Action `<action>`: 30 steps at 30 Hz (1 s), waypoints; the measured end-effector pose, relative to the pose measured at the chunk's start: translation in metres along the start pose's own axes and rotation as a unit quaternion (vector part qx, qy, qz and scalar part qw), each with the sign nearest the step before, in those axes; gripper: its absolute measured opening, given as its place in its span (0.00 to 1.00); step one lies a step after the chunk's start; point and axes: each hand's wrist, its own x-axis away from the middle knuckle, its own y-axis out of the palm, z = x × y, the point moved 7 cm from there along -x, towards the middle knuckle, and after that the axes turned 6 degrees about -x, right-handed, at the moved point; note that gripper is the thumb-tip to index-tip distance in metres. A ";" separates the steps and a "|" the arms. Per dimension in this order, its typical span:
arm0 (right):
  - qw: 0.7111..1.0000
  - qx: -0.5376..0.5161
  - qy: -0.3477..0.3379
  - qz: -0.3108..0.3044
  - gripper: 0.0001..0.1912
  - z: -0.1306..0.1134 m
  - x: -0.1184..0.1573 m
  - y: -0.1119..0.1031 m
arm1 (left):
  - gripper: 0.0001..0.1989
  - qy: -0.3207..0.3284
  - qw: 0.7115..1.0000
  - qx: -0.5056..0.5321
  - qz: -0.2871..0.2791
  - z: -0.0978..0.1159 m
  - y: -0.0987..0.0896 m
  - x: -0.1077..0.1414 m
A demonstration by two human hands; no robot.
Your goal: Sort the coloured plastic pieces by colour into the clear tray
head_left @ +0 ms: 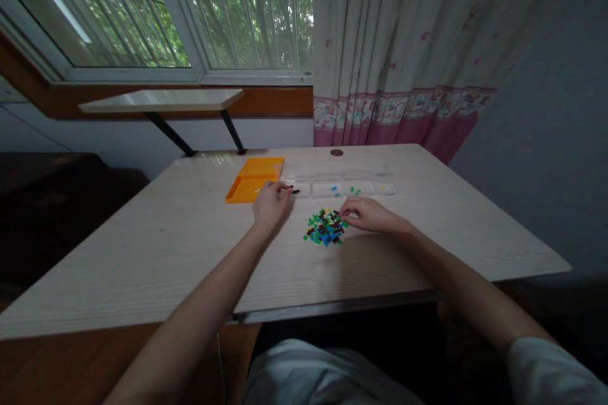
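Observation:
My left hand [272, 204] is closed in a pinch over the left end of a clear compartment tray [327, 195]. Small dark brown pieces [295, 191] show at its fingertips; at least one seems to be between them. My right hand [367, 214] is also pinched, at the upper right edge of a loose pile of small flat pieces [325, 228] in green, blue, brown and yellow. What its fingertips hold is too small to make out. Separate compartments of the tray contain blue pieces [334, 188], green pieces [355, 191] and a yellow piece [383, 188].
An open orange case [259, 168] lies left of the tray, with a small pale piece in it. The wooden table [180, 253] has a round brown cable cover [336, 152] at the back. A raised shelf [166, 100] stands at the back left, below the window.

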 end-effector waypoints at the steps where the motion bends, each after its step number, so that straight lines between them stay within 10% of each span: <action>1: 1.000 0.000 0.003 0.000 0.07 0.000 0.000 0.000 | 0.13 -0.011 1.000 -0.013 -0.007 -0.003 0.002 -0.001; 11: 1.000 -0.006 0.010 0.001 0.07 0.001 -0.001 0.000 | 0.13 -0.022 0.999 -0.027 0.023 -0.011 0.003 -0.003; 16: 0.999 -0.046 0.010 0.020 0.08 -0.001 -0.002 -0.002 | 0.10 0.076 0.994 0.057 0.049 0.004 -0.003 0.000; 23: 0.987 -0.134 0.036 0.087 0.11 0.000 -0.004 -0.006 | 0.10 0.318 0.939 0.119 -0.051 0.066 -0.003 0.040; 30: 0.977 -0.200 0.034 0.068 0.13 -0.006 -0.011 0.008 | 0.10 0.369 0.921 0.103 -0.064 0.087 -0.004 0.056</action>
